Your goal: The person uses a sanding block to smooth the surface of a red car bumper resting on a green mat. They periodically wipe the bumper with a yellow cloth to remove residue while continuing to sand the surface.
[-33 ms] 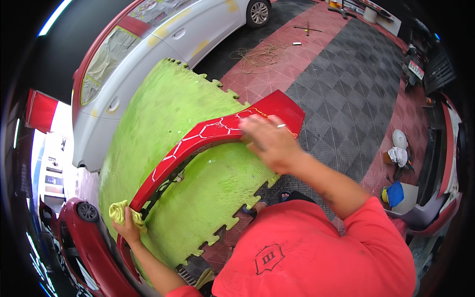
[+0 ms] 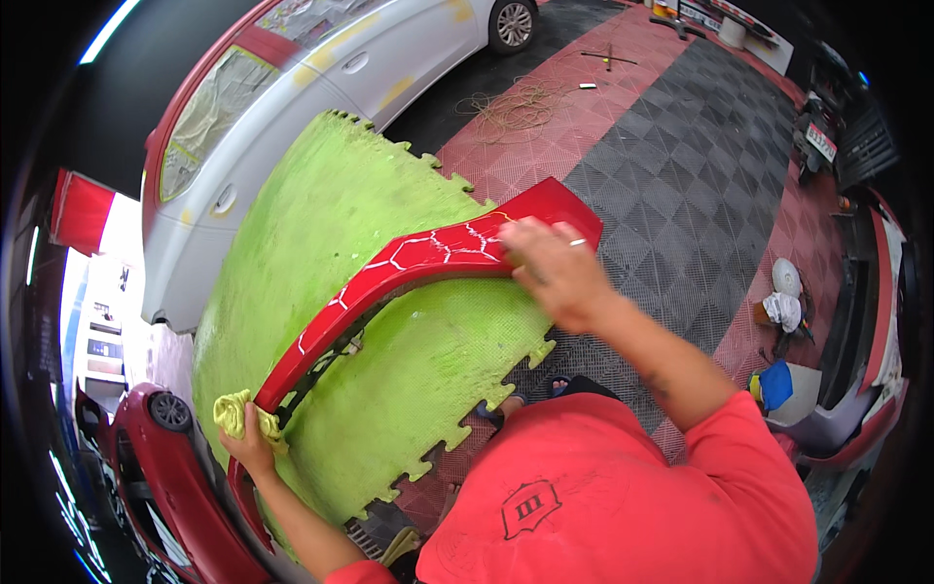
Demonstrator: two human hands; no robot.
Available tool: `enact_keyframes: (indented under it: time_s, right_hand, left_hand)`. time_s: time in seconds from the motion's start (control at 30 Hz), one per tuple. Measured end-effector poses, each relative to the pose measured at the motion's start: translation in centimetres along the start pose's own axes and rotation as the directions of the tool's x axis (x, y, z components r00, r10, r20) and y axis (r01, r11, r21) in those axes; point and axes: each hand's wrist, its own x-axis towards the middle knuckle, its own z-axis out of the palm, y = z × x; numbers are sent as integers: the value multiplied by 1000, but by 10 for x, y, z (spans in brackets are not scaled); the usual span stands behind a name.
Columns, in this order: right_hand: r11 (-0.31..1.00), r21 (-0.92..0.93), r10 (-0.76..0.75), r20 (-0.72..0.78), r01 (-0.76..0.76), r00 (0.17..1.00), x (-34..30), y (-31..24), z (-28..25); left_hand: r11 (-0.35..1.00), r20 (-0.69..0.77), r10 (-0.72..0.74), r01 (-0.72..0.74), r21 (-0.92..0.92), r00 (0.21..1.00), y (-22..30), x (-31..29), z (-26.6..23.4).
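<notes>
A glossy red car fender (image 2: 428, 255), curved round a wheel arch, lies on a bright green foam mat (image 2: 331, 185). Ceiling lights mirror on it in a honeycomb pattern. Near the fender's wide right end, my right hand (image 2: 559, 268) is laid palm down with fingers stretched out, slightly smeared by motion. No tool or cloth shows under it. At the fender's lower left end, my left hand (image 2: 250, 448) is closed round a crumpled yellow cloth (image 2: 232, 413), close against the panel's edge. Whether those fingers also grip the fender is hidden.
Beyond the mat stands a silver-grey car (image 2: 341, 88) with masked windows. A dark red car (image 2: 170, 487) is at the lower left. A tangled cord (image 2: 516, 107) lies on the tiled floor. Along the right are a blue-and-yellow item (image 2: 773, 384) and a bumper (image 2: 837, 423).
My right hand has slid a little to the right along the fender. My left hand and the cloth stay in place.
</notes>
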Motion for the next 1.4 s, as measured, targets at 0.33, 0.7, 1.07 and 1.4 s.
enact_keyframes:
  time_s: [0.33, 0.7, 1.07, 1.4]
  right_hand:
    - [996, 67, -54, -85, 60, 995, 28, -42, 5]
    - [996, 24, 86, 174, -91, 981, 31, 4, -11]
    - [993, 99, -71, 60, 65, 996, 47, -19, 0]
    - [957, 133, -279, 200, 256, 939, 79, -33, -2]
  left_hand:
    - [996, -76, -33, 39, 77, 997, -9, -3, 0]
    - [998, -43, -53, 54, 35, 998, -12, -4, 0]
    - [999, -59, -51, 51, 3, 997, -2, -5, 6]
    - [999, -83, -23, 25, 29, 996, 14, -6, 12]
